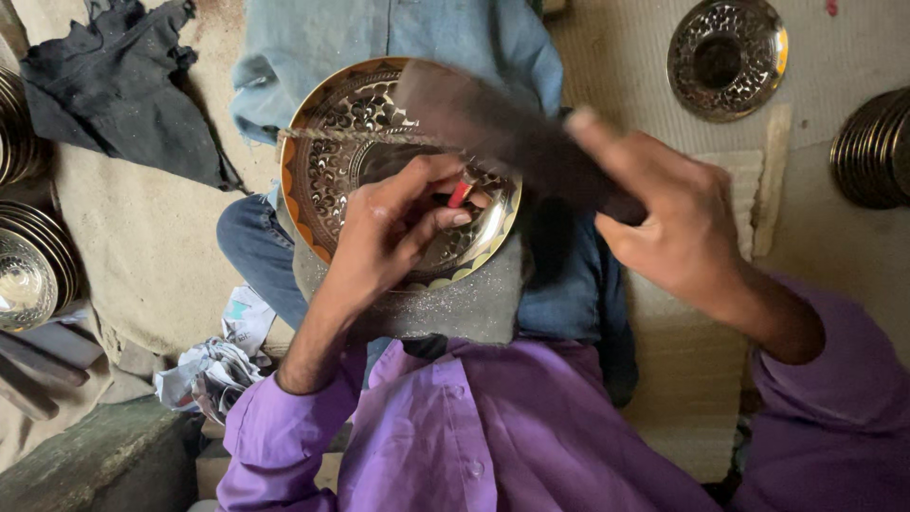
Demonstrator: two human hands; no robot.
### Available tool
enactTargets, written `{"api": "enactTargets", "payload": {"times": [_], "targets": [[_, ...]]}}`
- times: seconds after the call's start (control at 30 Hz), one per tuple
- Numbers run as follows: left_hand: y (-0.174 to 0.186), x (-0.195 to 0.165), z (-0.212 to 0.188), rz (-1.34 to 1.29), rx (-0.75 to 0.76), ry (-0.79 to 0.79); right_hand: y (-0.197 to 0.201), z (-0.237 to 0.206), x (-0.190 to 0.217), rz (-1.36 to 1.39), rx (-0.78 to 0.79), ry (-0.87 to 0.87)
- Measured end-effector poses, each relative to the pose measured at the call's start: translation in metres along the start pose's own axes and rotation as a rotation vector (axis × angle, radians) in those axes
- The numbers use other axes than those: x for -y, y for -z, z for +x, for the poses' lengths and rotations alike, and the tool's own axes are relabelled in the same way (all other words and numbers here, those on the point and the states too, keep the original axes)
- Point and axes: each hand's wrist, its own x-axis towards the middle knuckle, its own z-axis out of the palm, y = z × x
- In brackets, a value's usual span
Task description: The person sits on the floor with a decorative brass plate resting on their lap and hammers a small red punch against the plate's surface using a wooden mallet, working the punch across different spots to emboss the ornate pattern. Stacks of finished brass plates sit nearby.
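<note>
A worker in a purple shirt engraves an ornate metal plate [379,142] resting on a grey pad [464,308] across the lap, at the centre of the scene. The left hand [393,237] is curled over the plate's right-hand part, thumb and fingers pinched on a small red-tipped punch [460,194] set against the patterned surface. The right hand [678,232] is closed round the handle of a dark, flat-headed hammer [502,128] (blurred, so its exact outline is hard to make out), raised above the punch and apart from it. By the look of things, the chasing step is in hand, with much of the plate's pattern already cut. A clean blow would seem to call for the punch held steady and upright on its mark, and the hammer landing squarely on its top. A finished plate [726,57] lies at far right, stacks of plates [877,147] at the right edge and more [33,261] at left, near a dark cloth [114,81].
</note>
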Motion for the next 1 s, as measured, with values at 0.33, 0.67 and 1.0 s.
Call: {"api": "enactTargets", "payload": {"times": [0.33,0.67,1.0], "targets": [[0.002,-0.001,-0.001,0.004,-0.012,-0.037,-0.006,0.001,0.001,0.222,0.034,-0.141],[0.004,-0.004,-0.001,0.113,-0.026,-0.092,-0.013,0.003,-0.002,0.324,0.014,-0.087],[0.01,0.0,-0.003,0.237,-0.033,-0.088,-0.007,0.01,0.001,-0.152,0.156,0.055]]}}
